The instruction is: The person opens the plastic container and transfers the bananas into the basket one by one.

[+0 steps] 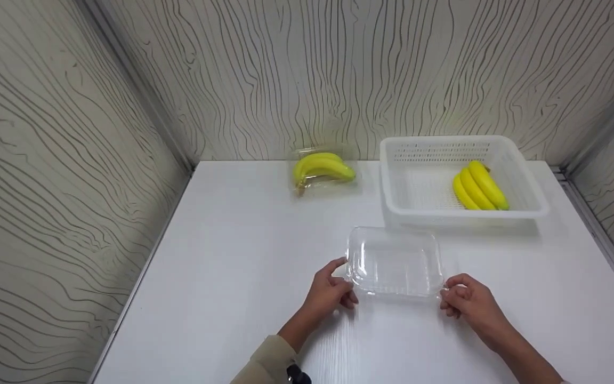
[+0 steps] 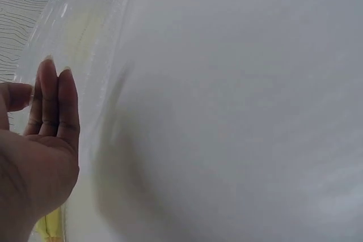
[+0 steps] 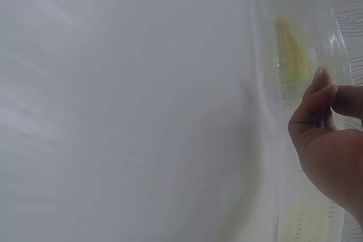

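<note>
A clear plastic clamshell box (image 1: 396, 261) with nothing inside is between the two hands in the head view. The left hand (image 1: 330, 288) is at its left side, one finger reaching to the edge and the thumb by the near corner. In the left wrist view, several fingers (image 2: 50, 97) of this hand extend nearly straight beside the clear plastic. At the box's near right corner, the right hand (image 1: 469, 301) pinches the rim between thumb and finger. The right wrist view shows these fingertips (image 3: 321, 86) together, with yellow bananas visible through the plastic.
A white perforated basket (image 1: 419, 213) holding a bunch of bananas (image 1: 478, 186) stands at the back right of the white table (image 1: 221, 256). Left of it, another clear box (image 1: 312, 193) contains bananas (image 1: 324, 164). A patterned wall (image 1: 285, 80) rises behind.
</note>
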Tool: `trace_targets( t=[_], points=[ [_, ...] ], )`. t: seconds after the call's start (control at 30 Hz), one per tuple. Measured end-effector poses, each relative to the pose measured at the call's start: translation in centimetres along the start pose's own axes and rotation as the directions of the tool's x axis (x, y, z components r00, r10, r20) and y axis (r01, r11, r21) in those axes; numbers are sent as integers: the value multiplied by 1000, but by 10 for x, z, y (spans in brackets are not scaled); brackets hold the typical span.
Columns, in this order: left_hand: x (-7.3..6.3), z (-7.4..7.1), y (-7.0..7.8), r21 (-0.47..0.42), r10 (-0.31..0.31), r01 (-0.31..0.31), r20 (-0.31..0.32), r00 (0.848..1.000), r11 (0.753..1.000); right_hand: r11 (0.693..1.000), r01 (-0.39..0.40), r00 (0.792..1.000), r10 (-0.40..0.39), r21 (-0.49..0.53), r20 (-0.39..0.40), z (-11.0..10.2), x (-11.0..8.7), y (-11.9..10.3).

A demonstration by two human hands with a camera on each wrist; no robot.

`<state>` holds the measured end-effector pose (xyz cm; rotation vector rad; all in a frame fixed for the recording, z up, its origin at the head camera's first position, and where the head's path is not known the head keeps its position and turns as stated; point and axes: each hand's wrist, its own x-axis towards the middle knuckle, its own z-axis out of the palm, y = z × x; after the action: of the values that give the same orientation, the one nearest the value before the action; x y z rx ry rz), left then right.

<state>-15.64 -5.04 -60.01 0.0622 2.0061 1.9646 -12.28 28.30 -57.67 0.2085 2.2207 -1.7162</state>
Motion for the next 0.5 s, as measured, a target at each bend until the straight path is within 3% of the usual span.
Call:
trace_targets(
  t=[0.5],
  points=[
    [0,5,-2,10,-23,24,-40,999,1000,998,-16,1000,15,-66,-2,-2,1,-8]
  ],
)
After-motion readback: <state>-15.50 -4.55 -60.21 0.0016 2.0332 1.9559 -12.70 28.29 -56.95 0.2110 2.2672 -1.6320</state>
